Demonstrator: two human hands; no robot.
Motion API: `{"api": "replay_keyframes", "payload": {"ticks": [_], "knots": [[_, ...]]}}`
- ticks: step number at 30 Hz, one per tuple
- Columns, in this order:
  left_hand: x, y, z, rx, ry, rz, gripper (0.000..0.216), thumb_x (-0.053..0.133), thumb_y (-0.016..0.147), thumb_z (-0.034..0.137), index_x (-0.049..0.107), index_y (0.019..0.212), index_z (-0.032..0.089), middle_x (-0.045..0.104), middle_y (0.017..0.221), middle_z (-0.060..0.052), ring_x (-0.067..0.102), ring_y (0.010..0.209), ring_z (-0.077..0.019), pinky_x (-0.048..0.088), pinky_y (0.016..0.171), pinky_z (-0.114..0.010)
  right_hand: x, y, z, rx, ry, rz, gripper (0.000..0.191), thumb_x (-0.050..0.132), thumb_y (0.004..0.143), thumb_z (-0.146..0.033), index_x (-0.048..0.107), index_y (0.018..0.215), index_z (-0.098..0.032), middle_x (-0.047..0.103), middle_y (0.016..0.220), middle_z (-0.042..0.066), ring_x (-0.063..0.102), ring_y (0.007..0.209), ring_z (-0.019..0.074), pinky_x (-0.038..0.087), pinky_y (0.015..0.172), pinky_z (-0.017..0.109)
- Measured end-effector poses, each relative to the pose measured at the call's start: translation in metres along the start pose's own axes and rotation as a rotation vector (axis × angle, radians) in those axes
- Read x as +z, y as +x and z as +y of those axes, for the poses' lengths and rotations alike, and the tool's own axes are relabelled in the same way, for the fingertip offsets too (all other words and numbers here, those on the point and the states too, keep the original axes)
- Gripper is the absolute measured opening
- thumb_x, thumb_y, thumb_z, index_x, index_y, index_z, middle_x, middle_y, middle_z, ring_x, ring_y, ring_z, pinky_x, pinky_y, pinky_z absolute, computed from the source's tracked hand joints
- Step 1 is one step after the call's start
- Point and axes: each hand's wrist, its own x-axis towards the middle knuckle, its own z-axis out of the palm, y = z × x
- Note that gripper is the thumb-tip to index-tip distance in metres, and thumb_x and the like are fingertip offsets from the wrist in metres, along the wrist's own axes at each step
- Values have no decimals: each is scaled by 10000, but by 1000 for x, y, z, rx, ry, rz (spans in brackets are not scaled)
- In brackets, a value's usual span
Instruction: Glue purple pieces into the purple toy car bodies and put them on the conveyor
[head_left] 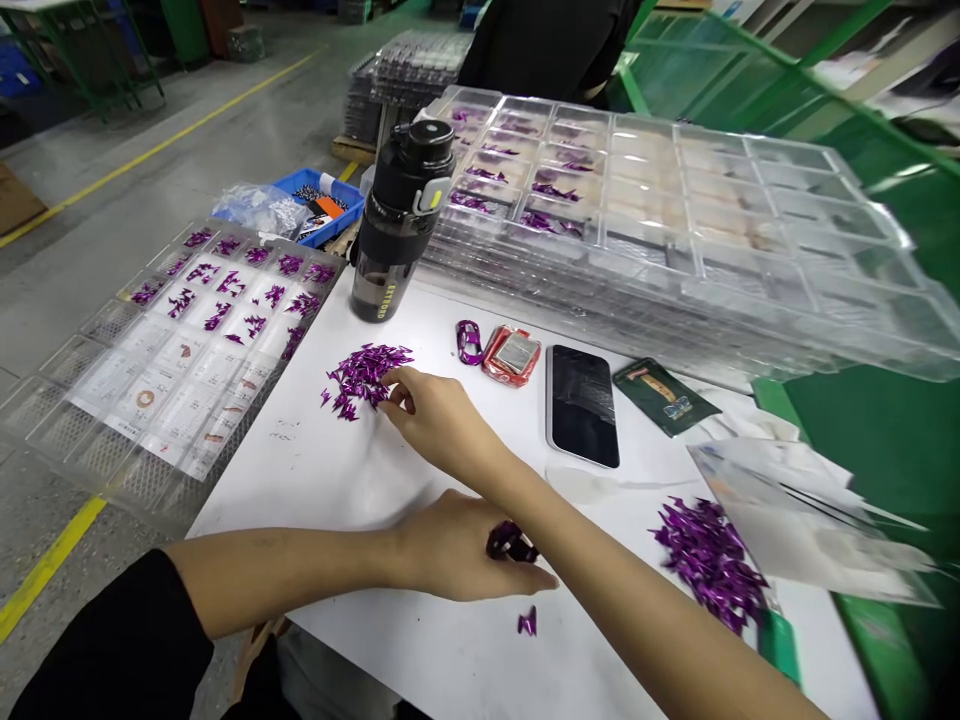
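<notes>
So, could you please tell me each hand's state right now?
Left hand: holding a glossy dark-purple piece, partly hidden.
Right hand: curled at the heap of small, shiny purple pieces; whether it grips one cannot be told.

the person's bare right forearm [600, 560] slants in from the lower right, crossing over the left hand [450, 550] and hiding some of its fingers. the right hand [427, 415] points its curled fingers and thumb forward — the left forearm [300, 570] stretches sideways, dark sleeve [120, 650] pushed back, thumb extended.
</notes>
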Motion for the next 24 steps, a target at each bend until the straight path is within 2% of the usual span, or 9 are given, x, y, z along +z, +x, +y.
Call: {"api": "replay_keyframes", "payload": {"ticks": [4,7,12,18,24], "knots": [[1,1,0,19,9,10,200,746,806,319,601,765,187,632,707,-1,632,736,-201,440,615,-274,2,-2,7,-60,41,31,136,612,911,-148,739,948,-180,717,984,81,659,859,194,460,771,281],[1,1,1,14,-1,8,206,744,804,312,589,750,186,614,689,8,621,708,-186,434,592,-260,6,-3,13,-67,104,98,136,628,900,-173,755,930,-206,743,966,60,683,842,204,491,776,302],[0,1,4,-52,49,-2,238,744,795,372,592,744,197,592,658,24,607,672,-181,408,570,-256,6,-7,23,-56,275,176,227,545,944,-238,770,972,-242,763,775,-3,717,646,185,566,737,317],[-1,0,9,-82,35,-17,228,746,787,346,572,749,203,580,653,39,597,671,-172,406,597,-255,3,-7,22,-38,408,293,212,582,911,-276,771,1000,-235,790,908,13,761,868,215,593,830,330],[-3,-1,9,-81,34,-11,223,743,784,371,587,786,210,602,663,39,586,641,-161,418,600,-261,2,-4,25,-11,496,370,153,635,876,-310,734,950,-221,787,918,15,758,892,198,601,877,328]]}}
